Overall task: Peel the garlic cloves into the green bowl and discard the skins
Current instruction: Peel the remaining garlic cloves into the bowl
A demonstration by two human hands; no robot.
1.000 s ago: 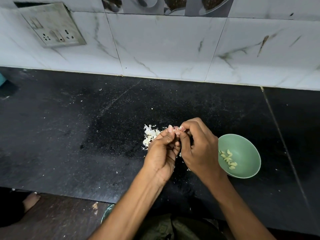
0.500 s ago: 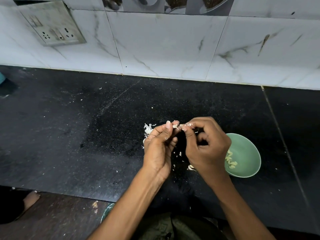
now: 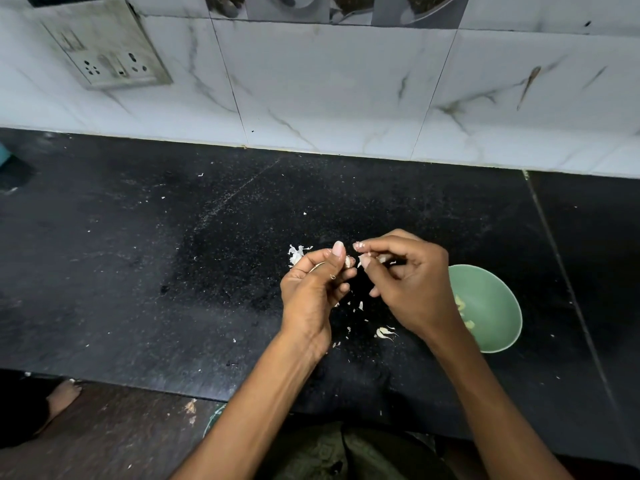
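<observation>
Broadly, the black countertop fills the middle of the frame and serves as both work surface and catch-all, which is likely why pale flecks of skin are scattered across it around the hands. Behind it, across the top of the frame, runs the white marble-look tile wall with a switch plate at the upper left, well clear of the work. At the right centre sits the green bowl, just beside the right wrist and partly hidden by it, placed where a finished clove can be dropped with a short reach; a few pale peeled cloves already lie inside. The left hand is curled, thumb and fingertips pinching a garlic clove above the counter, apparently to steady it. The right hand is likewise closed, its thumb and forefinger pinching a scrap of skin just apart from the clove, seemingly pulling it away. A small heap of skins lies just beyond the left hand's fingers, and a curled loose peel rests on the counter between the forearms, so discarding is not yet done.
</observation>
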